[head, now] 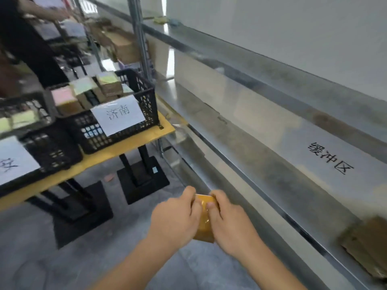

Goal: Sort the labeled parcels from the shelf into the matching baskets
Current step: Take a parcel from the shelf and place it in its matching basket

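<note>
Both hands on one small parcel (205, 218), a brown box wrapped in glossy tape, held low over the grey floor (62, 264) and just short of the metal shelf (272, 176). Left hand (174, 219) curls round its left side, right hand (229, 223) round its right, thumbs pressed on top, fingers wrapped under and out of sight. The parcel's long axis runs away from the person, its far end poking out beyond the fingertips toward the shelf edge, its near end showing below the palms. No label visible on the face turned up.

Ahead and to the left of the fingers, a yellow table (125, 147) carries black baskets. Count three in view: one with a white sheet reading 济南 (118, 115) and stacked with parcels topped in pink, green and yellow, roughly five but blur makes the count unsure; a second basket (52, 151) nearer the left edge with a partly cut-off label; a third (23, 105) behind it.

To the right of the fingers, the shelf face bears the characters 缓冲区 (330, 159), and flattened cardboard (366, 245) lies on the lower level. One other person (27, 38) stands far left
</note>
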Demonstrator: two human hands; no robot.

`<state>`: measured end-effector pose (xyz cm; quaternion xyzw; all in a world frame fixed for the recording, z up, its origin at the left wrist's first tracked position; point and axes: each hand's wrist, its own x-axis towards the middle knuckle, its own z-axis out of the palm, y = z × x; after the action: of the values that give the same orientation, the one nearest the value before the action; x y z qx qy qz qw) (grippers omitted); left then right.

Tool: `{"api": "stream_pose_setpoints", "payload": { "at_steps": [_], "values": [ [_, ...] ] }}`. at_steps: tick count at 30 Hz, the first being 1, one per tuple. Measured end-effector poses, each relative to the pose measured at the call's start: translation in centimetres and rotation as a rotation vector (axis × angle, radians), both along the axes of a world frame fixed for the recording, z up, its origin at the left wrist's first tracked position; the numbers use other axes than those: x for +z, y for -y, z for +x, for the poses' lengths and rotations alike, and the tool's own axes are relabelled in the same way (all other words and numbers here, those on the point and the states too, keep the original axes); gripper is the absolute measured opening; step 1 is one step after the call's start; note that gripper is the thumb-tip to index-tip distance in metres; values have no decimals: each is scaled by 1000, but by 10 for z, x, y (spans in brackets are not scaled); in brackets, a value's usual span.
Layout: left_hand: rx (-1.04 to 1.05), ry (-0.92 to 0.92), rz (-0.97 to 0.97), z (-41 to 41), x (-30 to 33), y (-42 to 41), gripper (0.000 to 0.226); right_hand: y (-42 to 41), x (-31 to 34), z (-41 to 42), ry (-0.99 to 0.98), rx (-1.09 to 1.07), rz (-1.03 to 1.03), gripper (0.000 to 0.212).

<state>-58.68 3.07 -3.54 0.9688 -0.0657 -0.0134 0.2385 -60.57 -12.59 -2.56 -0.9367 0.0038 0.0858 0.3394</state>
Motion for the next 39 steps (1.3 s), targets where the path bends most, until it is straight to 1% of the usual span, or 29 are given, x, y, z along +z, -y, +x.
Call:
{"api": "stream_pose_setpoints", "payload": {
  "at_steps": [1, 2, 4, 6, 9, 10, 11, 14, 15, 17, 20, 24, 27, 30, 34, 35, 36, 38, 39],
  "values": [
    [19, 23, 5, 0, 0, -16, 23, -17, 0, 4, 9, 10, 34, 25],
    [43, 33, 21, 0, -1, -31, 26, -32, 0, 9, 12, 15, 50, 29],
    [115, 30, 25, 1, -2, -58, 26, -59, -4, 18, 40, 38, 55, 35],
    [191, 14, 35, 2, -2, -80, 22, -83, -9, 27, 89, 62, 74, 31],
    [270, -1, 30, 5, -3, -105, 16, -113, -20, 43, 108, 104, 123, 12],
    [294, 0, 17, 9, -3, -112, 15, -123, -23, 50, 105, 116, 140, 12],
    [312, 7, 9, 13, -5, -120, 16, -132, -26, 57, 102, 126, 159, 18],
    [371, 14, 12, 28, -12, -144, 36, -159, -30, 82, 64, 159, 178, 40],
    [387, 23, 14, 35, -15, -152, 42, -168, -31, 92, 45, 170, 173, 45],
    [424, 46, 8, 51, -19, -169, 51, -187, -35, 115, 55, 208, 179, 42],
    [497, 64, -11, 79, -21, -194, 55, -218, -37, 155, 60, 250, 214, 37],
    [619, 73, -20, 115, -18, -227, 63, -261, -38, 208, 10, 329, 258, 31],
    [683, 79, -66, 134, -17, -258, 63, -300, -37, 240, -30, 423, 322, 23],
    [743, 78, -92, 137, -14, -287, 62, -340, -35, 259, -68, 489, 383, 17],
    [892, 89, -136, 135, -4, -337, 63, -401, -20, 275, -160, 534, 451, 27],
    [929, 101, -135, 135, -3, -355, 63, -418, -19, 280, -170, 546, 467, 25],
    [965, 106, -126, 135, -4, -374, 62, -435, -16, 286, -186, 552, 482, 22],
    [1018, 96, -85, 134, -5, -417, 63, -473, -14, 302, -200, 551, 486, 33],
    [1034, 85, -65, 133, -7, -439, 62, -492, -14, 311, -200, 553, 494, 28]
  ]
}}
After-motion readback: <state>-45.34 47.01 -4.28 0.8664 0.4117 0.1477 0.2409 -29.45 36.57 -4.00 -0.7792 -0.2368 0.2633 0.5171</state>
